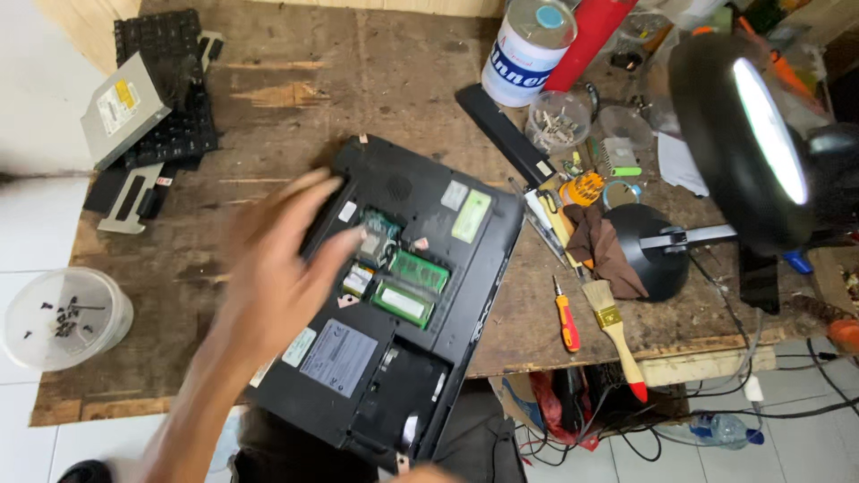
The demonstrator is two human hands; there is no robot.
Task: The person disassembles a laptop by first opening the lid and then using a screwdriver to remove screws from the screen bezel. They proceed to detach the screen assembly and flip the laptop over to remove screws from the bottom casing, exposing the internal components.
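Observation:
A black laptop (447, 295) lies upside down on a worn wooden bench (295, 80), tilted diagonally. Its bottom cover is off, showing two green memory modules (419, 270) and a small board (380, 228). My left hand (277, 268) reaches in from the lower left and hovers, motion-blurred, over the laptop's left half. Its fingers are spread, and the thumb tip is close to the small board. Nothing is visibly held. A sliver of skin at the bottom edge (420, 474) beside the laptop's near corner may be my right hand.
On the right lie an orange screwdriver (566, 317), a paintbrush (617, 335), a brown cloth (608, 255), a black desk lamp (743, 134), a white can (530, 45) and a cup of screws (557, 116). On the left are a keyboard (170, 89), an optical drive (121, 107) and a tub of screws (58, 317).

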